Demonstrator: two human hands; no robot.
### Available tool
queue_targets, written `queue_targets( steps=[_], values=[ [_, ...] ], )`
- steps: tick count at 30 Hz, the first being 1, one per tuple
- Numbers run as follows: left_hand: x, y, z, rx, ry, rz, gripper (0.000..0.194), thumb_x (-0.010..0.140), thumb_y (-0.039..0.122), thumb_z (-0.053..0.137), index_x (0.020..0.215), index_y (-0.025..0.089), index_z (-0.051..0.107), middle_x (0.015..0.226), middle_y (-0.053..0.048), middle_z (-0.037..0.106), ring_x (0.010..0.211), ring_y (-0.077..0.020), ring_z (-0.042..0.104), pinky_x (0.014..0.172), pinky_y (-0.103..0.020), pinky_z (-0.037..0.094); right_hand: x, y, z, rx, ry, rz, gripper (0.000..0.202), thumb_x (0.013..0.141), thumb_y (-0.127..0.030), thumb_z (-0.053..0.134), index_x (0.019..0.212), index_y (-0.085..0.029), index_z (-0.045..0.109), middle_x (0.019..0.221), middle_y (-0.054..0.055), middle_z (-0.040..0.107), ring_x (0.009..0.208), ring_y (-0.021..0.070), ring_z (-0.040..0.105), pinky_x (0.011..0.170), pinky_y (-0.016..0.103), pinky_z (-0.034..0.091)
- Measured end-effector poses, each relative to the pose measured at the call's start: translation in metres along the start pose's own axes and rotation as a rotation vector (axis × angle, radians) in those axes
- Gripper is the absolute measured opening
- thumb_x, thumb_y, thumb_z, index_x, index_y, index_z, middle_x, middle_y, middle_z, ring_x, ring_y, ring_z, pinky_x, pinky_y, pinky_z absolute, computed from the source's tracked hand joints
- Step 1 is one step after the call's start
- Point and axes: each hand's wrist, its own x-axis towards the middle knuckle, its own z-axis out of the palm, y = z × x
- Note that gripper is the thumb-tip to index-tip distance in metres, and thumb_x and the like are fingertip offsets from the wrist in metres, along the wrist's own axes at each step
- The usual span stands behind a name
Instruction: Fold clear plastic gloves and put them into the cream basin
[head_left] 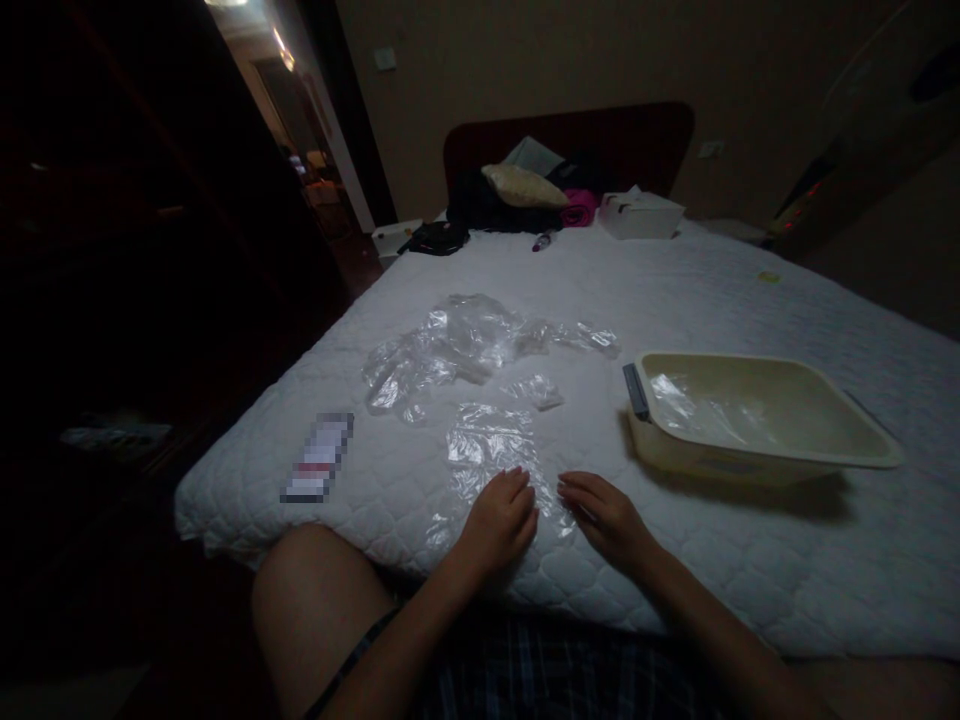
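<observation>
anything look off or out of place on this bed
A cream rectangular plastic basin, holding clear plastic film, looks odd sitting on a white quilted bed cover rather than a floor or counter. Crumpled transparent plastic is strewn left of it. No spill or damage shows, though it's dim.

No text, label, brand, number or sign can be read; the phone-like device (318, 458) on the quilted bed cover (675, 580) is pixelated, and the small marks on the white box (642, 215) near the headboard (570, 140) cannot be made out.
</observation>
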Motion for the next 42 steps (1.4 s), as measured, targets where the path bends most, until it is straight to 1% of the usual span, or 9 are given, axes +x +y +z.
queue_targets(
  steps=[3,8,12,15,19,26,32,37,42],
  values=[
    [0.0,-0.001,-0.002,0.018,-0.011,0.01,0.026,0.083,0.023,0.043,0.106,0.017,0.054,0.119,-0.013,0.054,0.116,-0.0246,0.046,0.098,-0.047,0.038,0.004,-0.001,0.001,0.009,-0.008,-0.018,0.023,0.081,-0.021,0.052,0.098,-0.028,0.064,0.105,0.008,0.063,0.099,0.023,0.056,0.086,0.045,0.045],
    [0.0,-0.003,-0.007,0.054,0.009,0.027,0.027,0.083,0.025,0.044,0.105,0.015,0.055,0.122,-0.016,0.05,0.117,-0.0267,0.044,0.097,-0.047,0.039,0.01,-0.007,-0.001,0.085,0.012,0.054,0.017,0.08,-0.022,0.053,0.091,-0.025,0.065,0.097,0.007,0.064,0.092,0.0217,0.058,0.082,0.041,0.047],
    [-0.001,-0.005,-0.009,0.085,0.055,0.021,0.026,0.082,0.025,0.045,0.104,0.013,0.056,0.113,-0.016,0.056,0.11,-0.0259,0.05,0.094,-0.046,0.042,0.013,-0.006,-0.001,0.076,0.026,0.09,0.015,0.081,-0.023,0.052,0.091,-0.022,0.063,0.097,0.007,0.063,0.092,0.0203,0.058,0.082,0.038,0.048],
    [-0.001,-0.007,-0.009,0.111,0.088,0.041,0.023,0.082,0.02,0.045,0.099,0.013,0.057,0.105,-0.014,0.06,0.106,-0.0248,0.053,0.093,-0.044,0.044,0.014,0.001,0.001,0.031,0.029,0.051,0.018,0.081,-0.022,0.051,0.095,-0.022,0.062,0.098,0.008,0.063,0.093,0.0198,0.058,0.083,0.037,0.048],
    [-0.001,-0.009,-0.008,0.127,0.113,0.062,0.021,0.081,0.018,0.045,0.096,0.013,0.059,0.103,-0.013,0.062,0.104,-0.0246,0.055,0.092,-0.042,0.046,0.014,0.005,0.004,0.003,0.002,-0.001,0.018,0.082,-0.02,0.05,0.095,-0.023,0.062,0.098,0.007,0.062,0.094,0.019,0.058,0.082,0.036,0.048],
    [-0.002,-0.011,-0.004,0.118,0.104,0.08,0.02,0.081,0.018,0.045,0.095,0.013,0.058,0.103,-0.013,0.061,0.105,-0.025,0.054,0.09,-0.043,0.046,0.023,-0.002,0.004,0.068,-0.039,0.013,0.015,0.081,-0.021,0.053,0.091,-0.022,0.064,0.1,0.008,0.062,0.095,0.0191,0.057,0.083,0.037,0.047],
    [-0.002,-0.009,-0.004,0.098,0.07,0.083,0.021,0.082,0.018,0.043,0.095,0.013,0.058,0.102,-0.013,0.061,0.105,-0.0248,0.053,0.09,-0.042,0.046,0.044,-0.009,0.007,0.225,-0.042,0.114,0.014,0.078,-0.026,0.055,0.086,-0.019,0.064,0.093,0.008,0.065,0.089,0.0193,0.06,0.082,0.035,0.047],
    [-0.002,-0.006,-0.006,0.107,0.07,0.072,0.022,0.082,0.019,0.043,0.096,0.012,0.058,0.104,-0.014,0.06,0.104,-0.0255,0.053,0.09,-0.044,0.045,0.052,-0.01,0.014,0.281,-0.091,0.267,0.016,0.078,-0.031,0.055,0.084,-0.017,0.062,0.079,0.005,0.066,0.073,0.0166,0.061,0.069,0.03,0.049],
    [-0.003,-0.003,-0.005,0.099,0.019,0.068,0.023,0.083,0.022,0.044,0.097,0.011,0.058,0.105,-0.014,0.059,0.107,-0.0256,0.051,0.093,-0.044,0.043,0.046,-0.006,0.026,0.288,-0.004,0.37,0.021,0.078,-0.035,0.055,0.088,-0.017,0.061,0.076,0.003,0.064,0.07,0.0158,0.059,0.065,0.029,0.049]
  ],
)
